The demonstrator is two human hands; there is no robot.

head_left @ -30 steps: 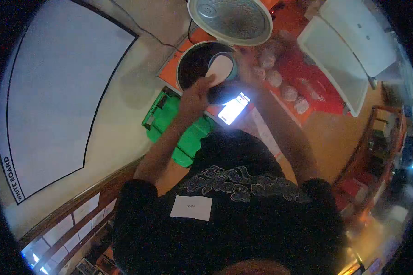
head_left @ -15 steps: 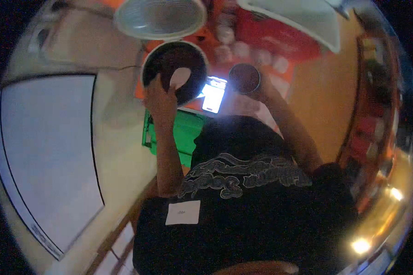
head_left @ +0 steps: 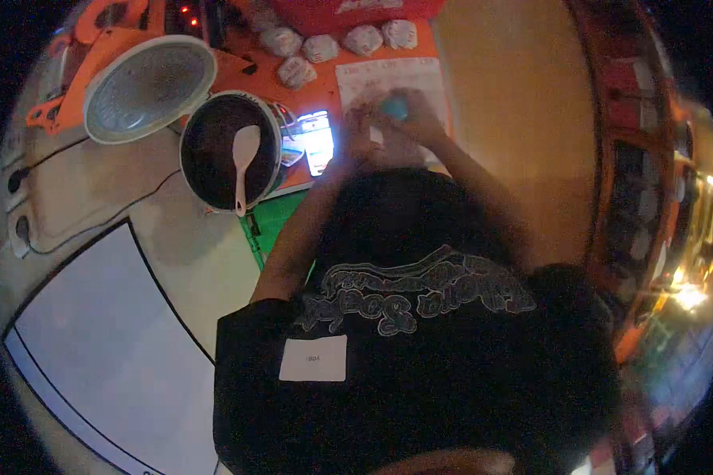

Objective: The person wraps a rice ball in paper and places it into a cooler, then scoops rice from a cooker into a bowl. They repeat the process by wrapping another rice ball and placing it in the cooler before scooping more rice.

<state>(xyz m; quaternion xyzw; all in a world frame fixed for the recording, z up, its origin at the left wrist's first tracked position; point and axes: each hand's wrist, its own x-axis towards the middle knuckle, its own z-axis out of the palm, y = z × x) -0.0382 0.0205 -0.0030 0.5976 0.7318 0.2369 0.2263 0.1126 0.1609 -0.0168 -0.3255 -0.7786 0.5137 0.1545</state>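
Observation:
My hands are close together over a sheet of printed white paper [head_left: 388,73], both smeared by motion. My right hand [head_left: 424,123] is closed around a small teal cup [head_left: 394,108]; its mouth cannot be seen. Close beside it, my left hand [head_left: 363,142] is over the near part of the paper, its fingers too blurred to read. To the left stands a rice cooker [head_left: 268,131] with a dark inside. A pale rice paddle [head_left: 244,158] rests in it, handle across the near rim. The cooker's lid [head_left: 150,89] is tipped back.
Several paper-wrapped bundles [head_left: 321,48] lie on the orange tabletop [head_left: 416,52] behind the paper, before a red box [head_left: 348,11]. A lit phone [head_left: 318,142] stands beside the cooker. Below is a green plastic piece [head_left: 273,226]. Cords run along the left wall.
My left hand has let go of the rice paddle, leaving it in the cooker, and moved right beside my right hand. The cup has turned from mouth-up. The view has shifted.

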